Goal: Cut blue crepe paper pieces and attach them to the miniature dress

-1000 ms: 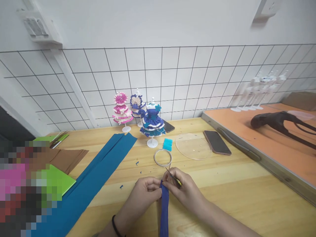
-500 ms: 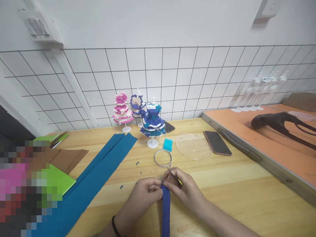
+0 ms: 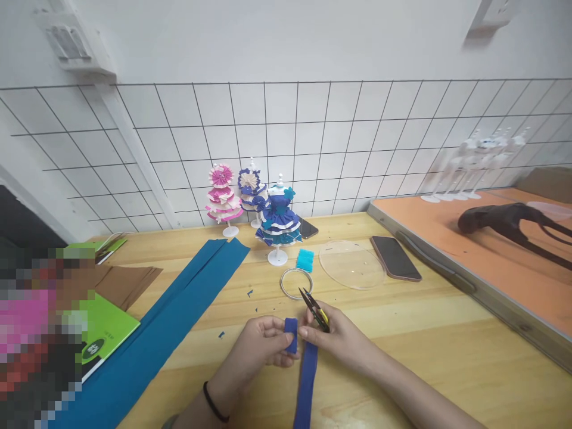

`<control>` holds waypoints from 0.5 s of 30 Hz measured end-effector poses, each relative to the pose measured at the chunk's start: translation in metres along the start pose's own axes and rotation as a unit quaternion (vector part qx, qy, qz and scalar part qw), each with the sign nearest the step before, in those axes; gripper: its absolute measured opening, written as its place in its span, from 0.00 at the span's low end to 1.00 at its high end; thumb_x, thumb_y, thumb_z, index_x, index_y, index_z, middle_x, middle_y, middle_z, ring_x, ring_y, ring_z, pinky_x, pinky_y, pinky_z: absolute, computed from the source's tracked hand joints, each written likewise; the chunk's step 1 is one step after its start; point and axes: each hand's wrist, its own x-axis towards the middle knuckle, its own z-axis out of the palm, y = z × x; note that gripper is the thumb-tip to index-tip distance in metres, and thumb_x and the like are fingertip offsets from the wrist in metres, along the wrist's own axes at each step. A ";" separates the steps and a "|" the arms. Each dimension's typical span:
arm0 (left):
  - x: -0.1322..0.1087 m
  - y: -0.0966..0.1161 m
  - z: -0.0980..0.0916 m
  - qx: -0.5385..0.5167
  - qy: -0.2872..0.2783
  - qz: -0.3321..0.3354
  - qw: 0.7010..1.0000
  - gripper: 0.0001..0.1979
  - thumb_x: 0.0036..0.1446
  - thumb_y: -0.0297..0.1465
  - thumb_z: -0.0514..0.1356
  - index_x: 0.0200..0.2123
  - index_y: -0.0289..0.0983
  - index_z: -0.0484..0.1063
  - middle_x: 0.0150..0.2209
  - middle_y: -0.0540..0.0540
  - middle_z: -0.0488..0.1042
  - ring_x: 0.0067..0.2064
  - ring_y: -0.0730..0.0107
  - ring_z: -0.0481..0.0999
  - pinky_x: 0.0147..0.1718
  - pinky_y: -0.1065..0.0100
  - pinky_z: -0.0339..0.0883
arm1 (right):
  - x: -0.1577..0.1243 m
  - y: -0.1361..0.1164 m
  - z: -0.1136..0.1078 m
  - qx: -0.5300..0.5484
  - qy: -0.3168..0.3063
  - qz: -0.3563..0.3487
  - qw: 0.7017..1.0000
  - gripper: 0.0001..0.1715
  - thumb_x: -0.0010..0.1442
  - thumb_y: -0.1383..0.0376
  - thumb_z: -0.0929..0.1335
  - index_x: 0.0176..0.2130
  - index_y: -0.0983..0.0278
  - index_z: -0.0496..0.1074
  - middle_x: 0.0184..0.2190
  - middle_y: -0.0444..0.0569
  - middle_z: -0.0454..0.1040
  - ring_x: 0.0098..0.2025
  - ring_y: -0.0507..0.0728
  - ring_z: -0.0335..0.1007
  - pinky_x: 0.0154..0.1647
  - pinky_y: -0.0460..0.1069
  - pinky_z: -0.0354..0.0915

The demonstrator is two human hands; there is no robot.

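My left hand (image 3: 268,344), a dark band at its wrist, pinches a short blue piece of crepe paper (image 3: 291,333) upright between thumb and fingers. Close beside it on the right, my right hand (image 3: 333,333) holds small scissors (image 3: 315,310) with dark blades pointing up and left and yellow on the handle. The blades are parted. A long blue crepe paper strip (image 3: 306,381) runs down from under the right thumb and fingertips toward the bottom edge. Whether the short piece still joins the strip is hard to see.
Ahead stand miniature dress forms in pink (image 3: 223,193) and blue (image 3: 279,220) paper dresses. Near them lie a wire ring (image 3: 296,283), turquoise pieces (image 3: 305,260), a clear disc (image 3: 351,265) and a phone (image 3: 396,258). Wide teal paper (image 3: 179,304) stretches along the left.
The short blue piece now shows upright in my left hand, apart from the strip's top. My right hand's scissors have turned, with their blades now spread. The view shifted slightly.
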 end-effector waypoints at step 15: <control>-0.002 0.004 0.004 0.032 0.024 -0.015 0.999 0.16 0.38 0.37 0.64 0.28 0.32 0.67 0.26 0.46 0.73 0.28 0.65 0.76 0.21 0.71 0.66 | -0.003 -0.017 -0.034 -0.099 -0.130 0.053 0.985 0.07 0.46 0.71 0.66 0.29 0.64 0.63 0.28 0.43 0.68 0.32 0.53 0.64 0.33 0.45 0.60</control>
